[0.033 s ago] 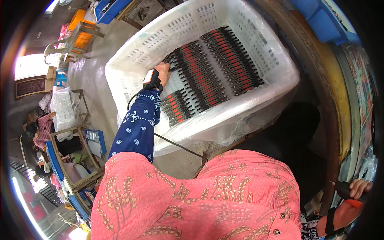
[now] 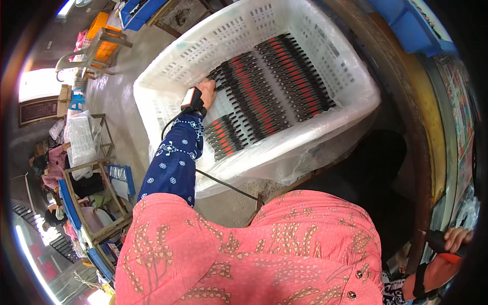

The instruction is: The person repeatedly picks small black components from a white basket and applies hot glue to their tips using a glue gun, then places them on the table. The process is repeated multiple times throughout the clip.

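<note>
My left hand (image 2: 207, 94) reaches into a large white plastic crate (image 2: 165, 76) lined with clear film. Its fingers are closed at the end of a row, on a slim black part (image 2: 218, 76) mostly hidden by the fingertips. Slim black parts with red middles (image 2: 259, 94) lie side by side in long rows on the crate's bottom, with a shorter row (image 2: 222, 137) at the near left. Far off at the lower right, my right hand (image 2: 456, 240) grips a black-and-orange electric screwdriver (image 2: 436, 240), its thin bit pointing left.
A small box with a cable (image 2: 191, 99) is strapped to my left wrist. Along the right runs a curved bench edge (image 2: 434, 162), with a blue bin (image 2: 412, 25) above it. At the left stand a wooden frame rack (image 2: 109, 195), a chair (image 2: 94, 53) and orange crates (image 2: 100, 38).
</note>
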Tool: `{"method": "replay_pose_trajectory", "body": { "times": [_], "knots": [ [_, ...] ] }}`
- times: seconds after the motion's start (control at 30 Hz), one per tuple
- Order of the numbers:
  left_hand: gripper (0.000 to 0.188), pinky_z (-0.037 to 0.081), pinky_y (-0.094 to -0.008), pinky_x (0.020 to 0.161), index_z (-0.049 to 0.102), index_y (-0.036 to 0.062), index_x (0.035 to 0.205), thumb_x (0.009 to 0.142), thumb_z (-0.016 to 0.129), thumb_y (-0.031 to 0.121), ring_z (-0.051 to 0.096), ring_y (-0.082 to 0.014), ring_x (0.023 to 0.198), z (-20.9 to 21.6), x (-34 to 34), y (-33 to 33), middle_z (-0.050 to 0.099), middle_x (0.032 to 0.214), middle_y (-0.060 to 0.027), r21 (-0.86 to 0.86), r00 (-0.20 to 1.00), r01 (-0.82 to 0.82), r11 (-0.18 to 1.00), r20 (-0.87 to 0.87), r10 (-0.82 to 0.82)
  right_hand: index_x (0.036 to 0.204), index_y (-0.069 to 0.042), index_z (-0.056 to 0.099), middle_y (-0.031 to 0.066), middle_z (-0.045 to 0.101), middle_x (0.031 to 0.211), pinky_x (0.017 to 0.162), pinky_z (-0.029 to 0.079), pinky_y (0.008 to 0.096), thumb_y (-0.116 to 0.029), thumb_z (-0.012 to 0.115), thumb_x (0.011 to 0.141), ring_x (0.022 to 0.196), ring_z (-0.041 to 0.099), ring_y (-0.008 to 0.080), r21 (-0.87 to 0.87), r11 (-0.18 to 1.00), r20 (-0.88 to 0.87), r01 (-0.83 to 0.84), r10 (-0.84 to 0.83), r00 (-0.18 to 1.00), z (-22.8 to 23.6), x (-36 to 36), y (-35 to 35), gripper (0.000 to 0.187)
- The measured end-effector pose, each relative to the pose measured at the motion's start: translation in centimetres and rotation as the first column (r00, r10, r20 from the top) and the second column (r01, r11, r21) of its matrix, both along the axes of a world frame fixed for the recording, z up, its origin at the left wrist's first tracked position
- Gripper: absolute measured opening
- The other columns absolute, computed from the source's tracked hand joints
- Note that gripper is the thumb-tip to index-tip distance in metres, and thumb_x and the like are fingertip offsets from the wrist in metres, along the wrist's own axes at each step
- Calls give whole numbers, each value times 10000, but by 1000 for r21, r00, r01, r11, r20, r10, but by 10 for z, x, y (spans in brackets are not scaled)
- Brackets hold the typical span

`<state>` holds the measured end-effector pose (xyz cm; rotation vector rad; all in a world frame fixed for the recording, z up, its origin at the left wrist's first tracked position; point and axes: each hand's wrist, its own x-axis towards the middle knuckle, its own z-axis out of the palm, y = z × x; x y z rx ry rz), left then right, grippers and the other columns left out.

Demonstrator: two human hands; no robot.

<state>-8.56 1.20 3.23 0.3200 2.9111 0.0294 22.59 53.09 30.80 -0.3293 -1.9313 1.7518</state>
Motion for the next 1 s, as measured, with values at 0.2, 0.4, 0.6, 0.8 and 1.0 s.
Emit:
{"method": "replay_pose_trajectory", "body": {
  "times": [0.2,0.4,0.6,0.8,1.0],
  "knots": [
    [198,478,-437,696,561,53,915,771,588,186,603,-357,848,5,3,-2,620,874,-175,-8,999,28,1000,-16,-28,901,-82,370,14,351,708,713,338,262,-233,504,907,645,379,125,-26,999,-18,-43,42,999,-1,-1,2,202],
    [167,481,-439,629,593,39,812,678,644,123,612,-373,735,-18,11,-8,610,737,-204,-7,989,127,992,74,-126,906,-87,369,11,354,714,721,340,264,-240,519,904,649,380,123,-29,997,-6,-66,66,998,-1,1,7,215],
    [175,484,-432,608,601,45,780,638,670,117,621,-359,718,-13,30,-3,619,735,-187,-15,974,169,985,155,-165,910,-86,368,7,351,688,727,340,265,-276,489,927,648,379,124,-42,997,-21,-57,57,998,-1,1,6,227],
    [85,497,-429,630,626,60,789,726,597,110,629,-365,749,12,40,8,625,764,-200,-107,971,202,974,149,-185,909,-86,367,9,368,691,733,340,267,-289,462,944,649,385,123,-20,998,-27,-65,65,998,-2,1,5,227],
    [129,501,-411,672,627,72,885,776,575,116,631,-332,803,22,40,9,643,826,-160,-86,955,210,974,229,-186,907,-86,370,10,373,697,738,344,269,-281,455,951,648,387,123,-15,998,-9,-63,63,998,0,0,4,218]
  ]
}}
